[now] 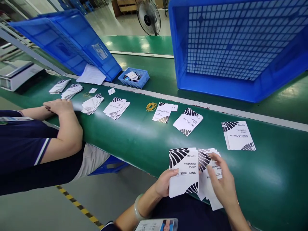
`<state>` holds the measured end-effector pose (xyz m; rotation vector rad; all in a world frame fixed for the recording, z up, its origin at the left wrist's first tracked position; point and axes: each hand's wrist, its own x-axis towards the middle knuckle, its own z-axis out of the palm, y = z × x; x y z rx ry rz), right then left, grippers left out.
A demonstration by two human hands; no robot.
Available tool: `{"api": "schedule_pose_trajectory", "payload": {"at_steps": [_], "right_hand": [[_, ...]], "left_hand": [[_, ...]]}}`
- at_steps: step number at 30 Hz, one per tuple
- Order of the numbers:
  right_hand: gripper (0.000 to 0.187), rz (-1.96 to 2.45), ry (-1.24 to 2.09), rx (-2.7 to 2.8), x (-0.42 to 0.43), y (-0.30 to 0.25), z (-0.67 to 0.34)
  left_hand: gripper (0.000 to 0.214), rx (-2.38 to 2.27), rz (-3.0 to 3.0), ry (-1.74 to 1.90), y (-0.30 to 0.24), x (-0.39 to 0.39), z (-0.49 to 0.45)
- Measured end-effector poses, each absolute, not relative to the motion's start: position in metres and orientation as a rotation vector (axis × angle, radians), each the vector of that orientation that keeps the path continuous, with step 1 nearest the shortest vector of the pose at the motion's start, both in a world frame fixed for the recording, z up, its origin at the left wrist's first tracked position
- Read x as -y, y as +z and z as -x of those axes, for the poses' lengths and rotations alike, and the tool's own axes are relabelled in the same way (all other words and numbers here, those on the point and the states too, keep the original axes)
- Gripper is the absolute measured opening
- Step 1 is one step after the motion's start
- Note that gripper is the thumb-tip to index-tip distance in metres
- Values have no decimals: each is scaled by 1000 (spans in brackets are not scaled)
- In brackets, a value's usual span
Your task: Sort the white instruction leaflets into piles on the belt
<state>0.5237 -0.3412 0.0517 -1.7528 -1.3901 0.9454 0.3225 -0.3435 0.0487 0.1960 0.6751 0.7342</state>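
Note:
My left hand [166, 182] grips white instruction leaflets [184, 181] by their left edge, thumb on the front. The top one reads "Mantis Tornado Pump Instructions" and has black zebra stripes in two corners. Just to the right, partly behind them, is a fanned bunch of the same leaflets [214, 200]. The thumb and fingers of my right hand [223, 183] are closed at the upper part of this bunch; how many they pinch I cannot tell. Further up the green bench lie a leaflet stack [240, 136] at right and another leaflet stack [189, 121] near the middle.
Yellow rubber bands [151, 106] lie beside a leaflet pile [162, 112]. More leaflet piles [116, 107] extend leftward to a co-worker's hands [59, 106]. Behind stand a small blue bin [134, 78], a tilted blue crate [79, 48] and a large blue crate [216, 88].

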Motion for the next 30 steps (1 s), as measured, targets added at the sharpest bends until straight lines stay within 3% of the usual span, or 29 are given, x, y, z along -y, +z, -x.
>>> {"api": "schedule_pose_trajectory", "payload": {"at_steps": [5, 11, 17, 23, 30], "right_hand": [[41, 1604, 1233, 1330, 341, 55, -501], [21, 1609, 1210, 1150, 349, 56, -510], [31, 1642, 1246, 722, 349, 58, -541], [53, 1853, 771, 1251, 342, 48, -535], [41, 1615, 1224, 1323, 347, 54, -493]], "left_hand": [[38, -717, -159, 731, 52, 350, -337], [34, -795, -131, 729, 52, 352, -335], [40, -823, -127, 777, 49, 349, -320], [48, -734, -176, 793, 53, 345, -318], [40, -706, -132, 788, 50, 356, -336]]}}
